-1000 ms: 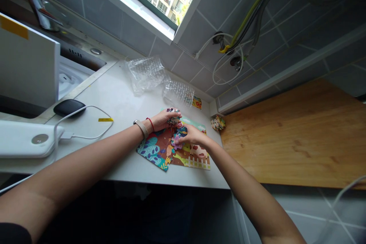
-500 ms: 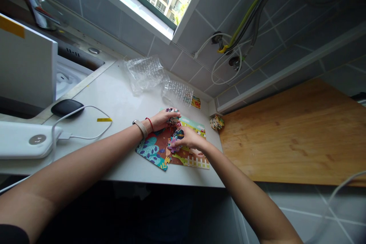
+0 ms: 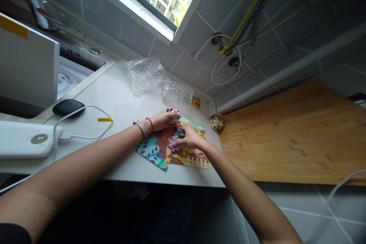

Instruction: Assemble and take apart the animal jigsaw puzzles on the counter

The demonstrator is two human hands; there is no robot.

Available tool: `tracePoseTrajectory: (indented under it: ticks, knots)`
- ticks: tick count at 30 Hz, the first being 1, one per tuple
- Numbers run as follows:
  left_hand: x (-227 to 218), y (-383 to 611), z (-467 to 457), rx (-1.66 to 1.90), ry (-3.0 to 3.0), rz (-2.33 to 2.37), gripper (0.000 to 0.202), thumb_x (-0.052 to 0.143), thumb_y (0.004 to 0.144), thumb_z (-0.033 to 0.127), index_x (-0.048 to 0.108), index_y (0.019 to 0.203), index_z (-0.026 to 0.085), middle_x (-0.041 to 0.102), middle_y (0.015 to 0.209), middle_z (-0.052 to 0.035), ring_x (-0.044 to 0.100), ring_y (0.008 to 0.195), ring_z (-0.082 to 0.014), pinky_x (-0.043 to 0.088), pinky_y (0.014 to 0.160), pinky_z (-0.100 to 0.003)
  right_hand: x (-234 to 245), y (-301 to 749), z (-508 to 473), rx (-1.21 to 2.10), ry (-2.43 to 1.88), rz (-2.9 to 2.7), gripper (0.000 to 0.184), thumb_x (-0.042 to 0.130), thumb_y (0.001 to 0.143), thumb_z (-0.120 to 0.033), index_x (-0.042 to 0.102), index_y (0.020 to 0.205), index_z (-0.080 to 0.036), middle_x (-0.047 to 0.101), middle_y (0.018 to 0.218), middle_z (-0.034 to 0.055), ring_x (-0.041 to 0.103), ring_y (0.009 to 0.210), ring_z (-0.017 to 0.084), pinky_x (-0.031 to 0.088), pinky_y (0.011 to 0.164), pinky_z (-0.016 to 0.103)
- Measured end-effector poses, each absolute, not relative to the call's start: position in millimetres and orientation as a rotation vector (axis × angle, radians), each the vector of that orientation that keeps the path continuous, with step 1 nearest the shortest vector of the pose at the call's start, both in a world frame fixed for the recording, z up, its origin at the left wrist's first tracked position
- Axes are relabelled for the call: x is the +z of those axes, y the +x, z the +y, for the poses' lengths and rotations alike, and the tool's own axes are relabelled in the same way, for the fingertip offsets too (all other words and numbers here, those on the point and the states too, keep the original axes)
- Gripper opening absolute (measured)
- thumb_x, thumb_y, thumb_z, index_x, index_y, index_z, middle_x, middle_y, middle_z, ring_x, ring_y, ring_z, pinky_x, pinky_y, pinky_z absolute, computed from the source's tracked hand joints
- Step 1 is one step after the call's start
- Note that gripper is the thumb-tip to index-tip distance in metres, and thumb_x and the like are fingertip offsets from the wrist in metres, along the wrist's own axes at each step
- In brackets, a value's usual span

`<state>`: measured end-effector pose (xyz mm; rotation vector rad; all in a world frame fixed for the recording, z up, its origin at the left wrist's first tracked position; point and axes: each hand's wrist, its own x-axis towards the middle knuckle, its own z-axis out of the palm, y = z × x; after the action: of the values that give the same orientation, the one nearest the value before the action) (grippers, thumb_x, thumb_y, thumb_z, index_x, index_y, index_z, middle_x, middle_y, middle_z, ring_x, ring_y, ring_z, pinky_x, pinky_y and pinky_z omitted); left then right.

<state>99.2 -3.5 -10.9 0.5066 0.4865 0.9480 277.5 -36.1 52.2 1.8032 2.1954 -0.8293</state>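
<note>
A colourful jigsaw puzzle (image 3: 156, 148) lies partly assembled on the white counter (image 3: 120, 99). My left hand (image 3: 162, 119) rests at the puzzle's far edge, fingers curled round a few loose puzzle pieces (image 3: 172, 111). My right hand (image 3: 191, 138) sits over the puzzle's middle, pinching a purple and dark piece (image 3: 175, 140) against the picture. A watch and a red string are on my left wrist.
Crumpled clear plastic bags (image 3: 145, 72) lie behind the puzzle. A small pile of pieces (image 3: 216, 122) sits by the wooden worktop (image 3: 294, 137). A single piece (image 3: 196, 102) lies near the wall. At left are a black mouse-like object (image 3: 68, 107), a white device (image 3: 25, 141) with cable, and a sink.
My right hand has drawn slightly left with its piece over the puzzle's middle. My left hand has stayed in place.
</note>
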Motion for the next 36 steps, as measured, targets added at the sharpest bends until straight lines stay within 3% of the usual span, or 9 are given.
tracePoseTrajectory:
  ticks: [4,11,15,20,26,29,33,36]
  knots:
    - [-11.4,98.3,-3.7,0.945,0.508,0.492,0.034,0.092,0.071,0.022,0.066,0.091,0.016,0.071,0.082,-0.0025,0.070,0.065,-0.0150,0.058,0.064,-0.027,52.7,279.9,-35.0,-0.822,1.824,2.218,0.075,0.097,0.059,-0.046,0.069,0.123,-0.021,0.054,0.123,0.0088,0.060,0.109,0.029,0.052,0.096,0.042]
    - [-8.2,97.1,-4.5,0.942,0.519,0.486,0.031,0.090,0.072,0.020,0.066,0.091,0.016,0.071,0.079,-0.0019,0.070,0.064,-0.0155,0.059,0.064,-0.028,54.4,281.9,-41.7,-0.723,1.894,2.350,0.068,0.095,0.064,-0.046,0.070,0.123,-0.024,0.056,0.116,0.0068,0.058,0.113,0.030,0.048,0.099,0.041]
    - [-8.9,97.5,-4.4,0.944,0.522,0.486,0.031,0.090,0.072,0.020,0.065,0.090,0.016,0.070,0.080,-0.0015,0.070,0.066,-0.0151,0.058,0.063,-0.027,55.0,281.4,-51.0,-0.668,1.906,2.420,0.058,0.094,0.064,-0.047,0.069,0.111,-0.022,0.063,0.114,0.0071,0.061,0.107,0.029,0.048,0.093,0.040]
    - [-9.6,98.0,-4.7,0.942,0.523,0.484,0.031,0.091,0.072,0.022,0.066,0.088,0.016,0.070,0.081,-0.0020,0.070,0.068,-0.0151,0.059,0.066,-0.028,59.7,287.0,-54.6,-0.845,1.982,2.403,0.048,0.093,0.064,-0.040,0.065,0.100,-0.022,0.071,0.096,0.0019,0.064,0.092,0.025,0.049,0.085,0.037]
    - [-11.3,98.9,-2.9,0.949,0.512,0.496,0.032,0.091,0.071,0.021,0.065,0.089,0.016,0.071,0.083,-0.0019,0.070,0.067,-0.0141,0.057,0.065,-0.026,73.9,304.3,-46.6,-1.281,2.116,2.188,0.059,0.094,0.062,-0.043,0.068,0.109,-0.021,0.074,0.091,0.0029,0.068,0.078,0.023,0.055,0.067,0.033]
    - [-12.2,99.0,-2.4,0.952,0.509,0.499,0.032,0.091,0.071,0.021,0.065,0.089,0.016,0.071,0.084,-0.0016,0.070,0.067,-0.0134,0.056,0.065,-0.026,66.4,304.9,-47.1,-1.492,1.960,2.127,0.064,0.095,0.060,-0.042,0.072,0.116,-0.019,0.077,0.097,0.0047,0.072,0.089,0.026,0.058,0.077,0.035]
    - [-11.9,98.7,-3.0,0.948,0.512,0.496,0.032,0.090,0.071,0.021,0.064,0.088,0.015,0.071,0.083,-0.0009,0.070,0.067,-0.0130,0.055,0.063,-0.024,46.3,294.9,-50.3,-1.479,1.931,2.198,0.066,0.098,0.055,-0.037,0.074,0.114,-0.021,0.076,0.117,0.0065,0.070,0.113,0.031,0.054,0.100,0.040]
    - [-11.2,98.7,-3.4,0.944,0.510,0.496,0.031,0.090,0.071,0.022,0.064,0.087,0.016,0.071,0.082,-0.0005,0.070,0.066,-0.0127,0.054,0.062,-0.023,41.3,286.4,-49.7,-1.412,1.906,2.197,0.058,0.098,0.057,-0.034,0.074,0.108,-0.021,0.078,0.109,0.0055,0.071,0.107,0.031,0.054,0.097,0.041]
